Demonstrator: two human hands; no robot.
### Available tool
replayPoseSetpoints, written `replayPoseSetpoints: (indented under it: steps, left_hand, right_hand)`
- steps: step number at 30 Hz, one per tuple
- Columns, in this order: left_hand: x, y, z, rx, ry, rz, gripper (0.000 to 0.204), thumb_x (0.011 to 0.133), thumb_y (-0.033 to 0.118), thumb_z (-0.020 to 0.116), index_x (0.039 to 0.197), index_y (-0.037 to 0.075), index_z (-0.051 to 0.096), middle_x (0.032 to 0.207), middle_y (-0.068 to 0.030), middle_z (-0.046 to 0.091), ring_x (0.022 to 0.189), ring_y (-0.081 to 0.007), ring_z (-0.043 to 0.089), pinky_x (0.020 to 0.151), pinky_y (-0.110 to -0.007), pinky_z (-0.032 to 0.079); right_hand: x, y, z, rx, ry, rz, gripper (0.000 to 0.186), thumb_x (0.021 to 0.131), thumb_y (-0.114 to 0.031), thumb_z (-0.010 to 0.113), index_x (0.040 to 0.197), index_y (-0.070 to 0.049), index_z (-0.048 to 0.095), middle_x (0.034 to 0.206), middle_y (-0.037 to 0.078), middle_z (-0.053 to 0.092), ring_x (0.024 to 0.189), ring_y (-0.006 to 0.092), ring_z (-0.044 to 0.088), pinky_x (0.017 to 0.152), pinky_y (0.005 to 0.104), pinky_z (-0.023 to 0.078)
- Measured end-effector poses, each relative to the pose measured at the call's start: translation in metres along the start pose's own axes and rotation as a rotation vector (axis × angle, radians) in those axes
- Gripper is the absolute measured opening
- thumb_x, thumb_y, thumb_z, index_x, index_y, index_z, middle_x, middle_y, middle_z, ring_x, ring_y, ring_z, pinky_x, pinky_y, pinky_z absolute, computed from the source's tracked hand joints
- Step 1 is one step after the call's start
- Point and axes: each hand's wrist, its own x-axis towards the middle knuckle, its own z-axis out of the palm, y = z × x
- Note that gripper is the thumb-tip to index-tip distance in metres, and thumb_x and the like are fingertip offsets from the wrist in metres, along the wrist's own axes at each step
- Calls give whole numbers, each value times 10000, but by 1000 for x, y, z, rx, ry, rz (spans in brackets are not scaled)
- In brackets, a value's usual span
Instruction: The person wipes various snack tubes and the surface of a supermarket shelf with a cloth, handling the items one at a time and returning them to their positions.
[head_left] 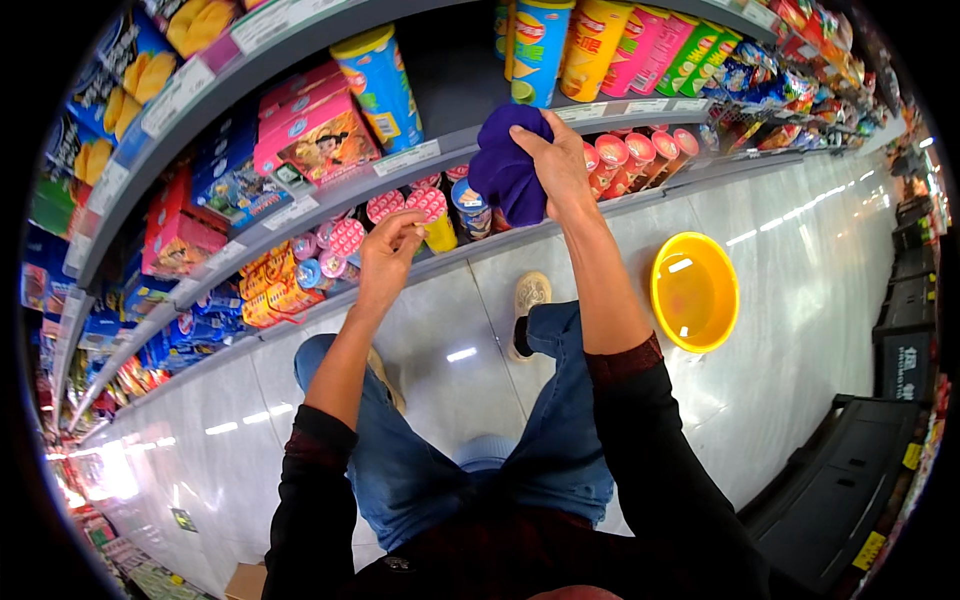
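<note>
A bunched purple cloth is gripped in my right hand, thumb laid over its top. It hangs at the front edge of the middle shelf, below a blue chip canister. My left hand hovers in front of the lower shelf, fingers curled together; whether anything small is between them is hidden. Close by it are a yellow cup with a red patterned lid and a blue tub. Between the blue canister on the left and the other canisters, the dark shelf board shows.
On the floor to my right stands a yellow basin with water in it. Pink boxes sit on the shelf at left. Red-lidded tubes line the lower shelf. Black crates stand along the right side. I sit on a blue stool.
</note>
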Motion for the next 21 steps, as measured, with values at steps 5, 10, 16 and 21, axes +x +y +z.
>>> replayPoseSetpoints:
  steps: [5,10,16,21]
  left_hand:
    - [56,54,59,112,-36,71,416,855,110,675,1232,13,527,1152,-132,593,1007,-196,602,859,-310,489]
    - [167,91,111,152,61,211,959,708,307,814,1395,-66,260,1353,-271,430,1229,-307,475,942,-352,469]
    - [241,90,150,18,-24,83,921,646,213,859,1313,-53,281,1225,-225,545,1069,-291,599,897,-354,506]
    - [248,87,166,12,1,47,568,703,181,832,1133,8,504,1016,-98,644,919,-173,622,765,-303,497]
  right_hand:
    - [-3,-11,-36,8,130,19,374,847,-20,618,1198,61,515,1005,123,642,860,177,649,740,276,544]
    - [-4,-23,-42,136,195,-16,274,841,-22,609,1108,24,565,935,74,629,786,130,605,686,254,503]
    - [1,-24,-55,130,215,-29,291,833,-38,619,1112,25,567,927,74,628,770,133,600,667,267,503]
    - [7,-21,-65,191,225,-51,313,830,-42,624,1125,38,558,933,90,631,771,145,609,672,272,511]
